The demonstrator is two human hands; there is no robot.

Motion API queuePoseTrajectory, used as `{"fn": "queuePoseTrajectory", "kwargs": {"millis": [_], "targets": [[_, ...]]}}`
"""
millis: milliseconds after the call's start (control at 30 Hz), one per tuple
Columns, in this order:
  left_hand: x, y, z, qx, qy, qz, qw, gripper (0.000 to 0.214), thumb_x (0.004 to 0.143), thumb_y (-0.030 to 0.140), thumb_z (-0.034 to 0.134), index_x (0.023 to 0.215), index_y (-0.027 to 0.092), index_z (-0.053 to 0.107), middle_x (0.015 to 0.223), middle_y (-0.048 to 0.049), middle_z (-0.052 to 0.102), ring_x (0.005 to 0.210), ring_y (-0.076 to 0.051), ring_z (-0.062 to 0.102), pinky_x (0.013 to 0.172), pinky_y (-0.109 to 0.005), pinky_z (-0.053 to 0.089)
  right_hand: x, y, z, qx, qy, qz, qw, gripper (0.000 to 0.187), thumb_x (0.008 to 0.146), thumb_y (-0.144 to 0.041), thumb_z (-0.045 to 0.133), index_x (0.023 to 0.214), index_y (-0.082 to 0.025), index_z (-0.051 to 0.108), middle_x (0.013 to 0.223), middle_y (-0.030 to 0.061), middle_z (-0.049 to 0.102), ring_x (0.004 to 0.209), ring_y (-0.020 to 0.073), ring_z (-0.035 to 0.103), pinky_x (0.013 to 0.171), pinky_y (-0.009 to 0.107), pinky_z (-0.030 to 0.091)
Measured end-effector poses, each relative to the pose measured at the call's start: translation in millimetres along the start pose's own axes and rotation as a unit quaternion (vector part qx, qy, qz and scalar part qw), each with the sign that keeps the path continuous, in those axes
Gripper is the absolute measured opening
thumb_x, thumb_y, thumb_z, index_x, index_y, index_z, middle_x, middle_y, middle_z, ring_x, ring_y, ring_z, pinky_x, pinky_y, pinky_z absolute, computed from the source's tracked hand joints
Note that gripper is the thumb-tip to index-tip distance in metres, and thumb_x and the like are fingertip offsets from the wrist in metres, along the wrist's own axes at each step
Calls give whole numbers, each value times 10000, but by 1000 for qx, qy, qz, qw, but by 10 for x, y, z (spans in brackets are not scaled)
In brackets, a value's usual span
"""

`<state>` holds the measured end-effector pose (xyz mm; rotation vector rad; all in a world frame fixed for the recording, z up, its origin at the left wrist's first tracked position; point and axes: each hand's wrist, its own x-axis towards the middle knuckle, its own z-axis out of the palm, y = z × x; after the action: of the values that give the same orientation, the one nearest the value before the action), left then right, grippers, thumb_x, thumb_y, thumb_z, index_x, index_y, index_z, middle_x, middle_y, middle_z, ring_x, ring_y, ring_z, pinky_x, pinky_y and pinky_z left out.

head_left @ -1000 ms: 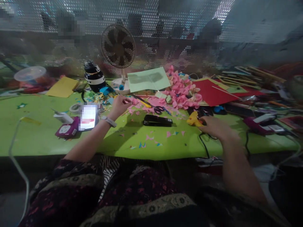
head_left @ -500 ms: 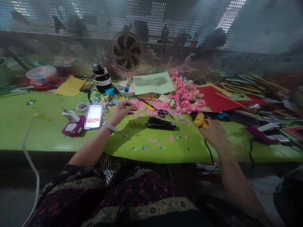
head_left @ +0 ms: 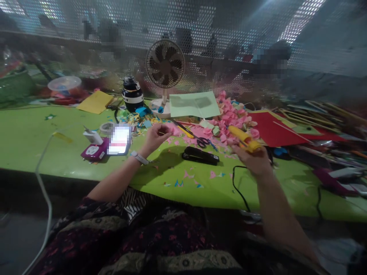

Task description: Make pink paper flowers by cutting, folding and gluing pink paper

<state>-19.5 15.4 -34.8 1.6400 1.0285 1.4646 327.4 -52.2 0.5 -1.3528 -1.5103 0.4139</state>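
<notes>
My right hand (head_left: 254,160) grips a yellow glue gun (head_left: 242,135), raised over the table with its nozzle end to the left. A black cord (head_left: 239,183) trails below that hand to the table's front edge. My left hand (head_left: 156,137), with a white band at the wrist, is closed in a pinch beside pink paper (head_left: 178,129); what its fingertips hold is too small to make out. Between the hands a black stapler (head_left: 200,156) lies on the green tabletop. Scissors (head_left: 202,142) and a yellow-and-black cutter knife (head_left: 183,129) lie just behind it.
Pink paper flowers (head_left: 235,118) are heaped behind the glue gun. A lit phone (head_left: 119,139) and a purple box (head_left: 94,151) stand left. Farther back are a fan (head_left: 165,65), a black jar (head_left: 132,95) and a green sheet (head_left: 195,104). Red paper (head_left: 275,130) lies right.
My right hand has lifted the glue gun from near the tabletop and swung it inward, its cord following. The left hand's fingers have curled into a tighter pinch. The view has turned slightly left.
</notes>
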Motion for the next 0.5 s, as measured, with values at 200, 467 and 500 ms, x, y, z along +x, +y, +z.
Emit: {"fn": "queuePoseTrajectory", "kwargs": {"millis": [200, 467, 500], "targets": [[-45, 46, 10, 3, 7, 25, 1000, 277, 735, 355, 812, 816, 151, 644, 789, -34, 657, 697, -107, 629, 604, -217, 541, 78, -507, 615, 46, -241, -58, 968, 319, 804, -515, 715, 879, -211, 655, 773, 32, 662, 649, 171, 600, 577, 314, 500], [-101, 68, 58, 4, 6, 39, 999, 245, 753, 344, 811, 797, 148, 671, 820, -50, 663, 743, -116, 633, 610, -213, 564, -35, -560, 949, -45, -245, -190, 950, 222, 902, -412, 620, 822, -214, 561, 799, 51, 661, 698, 186, 600, 660, 321, 466], [-107, 70, 65, 5, 5, 46, 999, 241, 757, 345, 810, 798, 149, 675, 828, -51, 663, 756, -119, 636, 616, -214, 570, -47, -544, 954, -48, -244, -193, 949, 222, 911, -408, 610, 818, -215, 552, 797, 49, 657, 698, 185, 600, 661, 318, 464]]}}
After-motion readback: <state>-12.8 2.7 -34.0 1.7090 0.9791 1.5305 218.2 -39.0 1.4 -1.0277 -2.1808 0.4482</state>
